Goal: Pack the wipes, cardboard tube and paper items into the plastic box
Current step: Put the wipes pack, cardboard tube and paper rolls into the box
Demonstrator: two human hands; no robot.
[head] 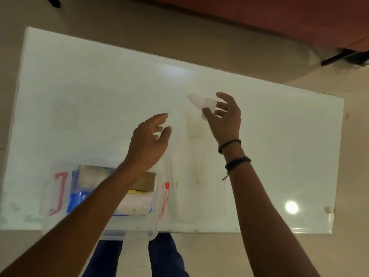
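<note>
Fingers of your right hand (223, 116) pinch a small, pale, blurred piece of paper (201, 101), thumb below and fingertips above, with the sheet sticking out toward 10 o'clock. That hand is raised above the middle of the white desk (99, 86), palm turned left, and dark bands (233, 154) circle the wrist. Your left hand (149, 140) holds nothing: its fingers are loosely curled and spread, with the thumb apart from them, and it hangs in the air over the desk at about 8 o'clock from the right hand. Both forearms reach in from the bottom edge, the left one crossing over the plastic box (153, 226).

The box sits at the near edge of the desk, at 7 o'clock from its centre, with red clips on its left and right sides. Inside, the cardboard tube (145, 181) lies toward the far right, a blue wipes pack (76, 198) lies on the left, and white folded paper (137, 204) lies at the near right; your left forearm hides the middle of the contents. A clear lid (199, 186) lies flat just right of the box and is hard to make out against the desk. Motion blur softens the pinched paper, so I cannot tell its exact shape.
</note>
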